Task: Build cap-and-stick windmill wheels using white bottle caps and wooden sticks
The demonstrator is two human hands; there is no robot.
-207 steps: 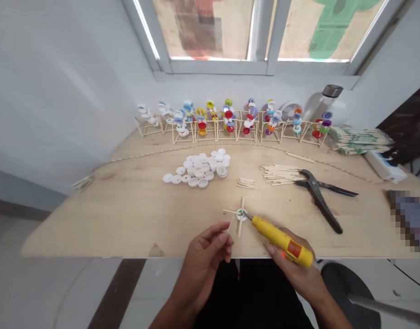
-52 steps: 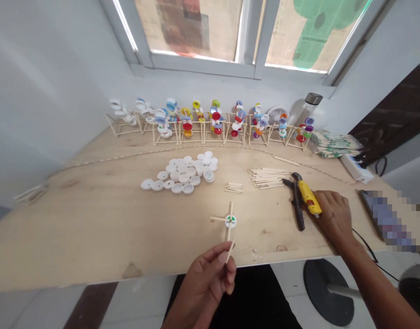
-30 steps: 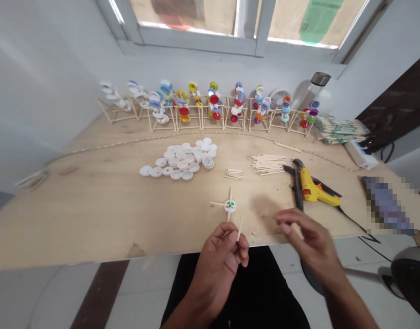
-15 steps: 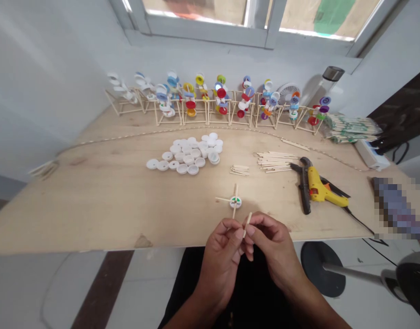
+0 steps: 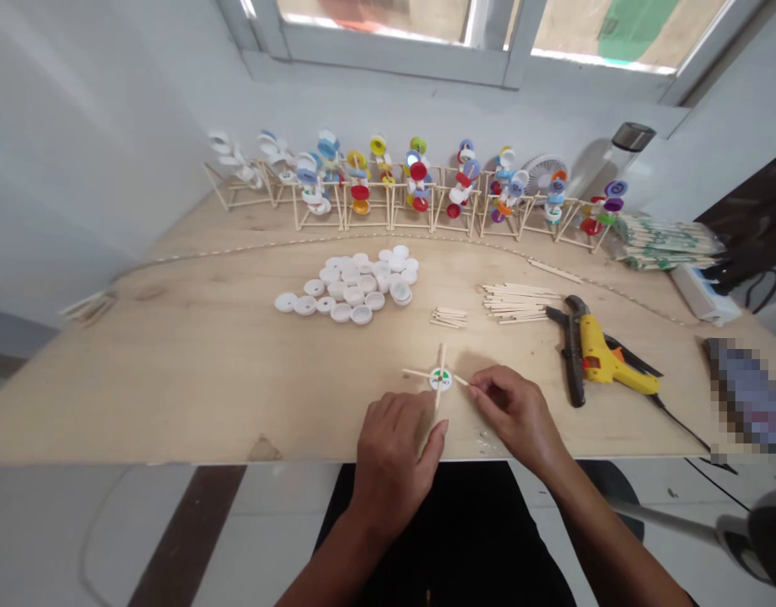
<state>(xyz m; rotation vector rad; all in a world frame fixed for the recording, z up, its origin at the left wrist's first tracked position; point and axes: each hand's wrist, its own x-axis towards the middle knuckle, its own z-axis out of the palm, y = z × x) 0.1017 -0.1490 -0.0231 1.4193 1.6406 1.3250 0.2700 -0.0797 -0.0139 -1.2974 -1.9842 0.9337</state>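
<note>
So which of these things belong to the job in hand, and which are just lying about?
Seemingly in the job:
green-and-white cap, beside the left hand
stick in the right hand
white caps
short sticks
glue gun

Probably just lying about:
bottle
fan
power strip

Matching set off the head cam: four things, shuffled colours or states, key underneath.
1. right hand
2. glue gun
3. loose caps
4. bottle

A. white, clustered on the table
B. pinching a short stick
C. clear, with a silver lid
D. yellow, with an orange trigger

Pairs: 1-B, 2-D, 3-A, 4-C
</note>
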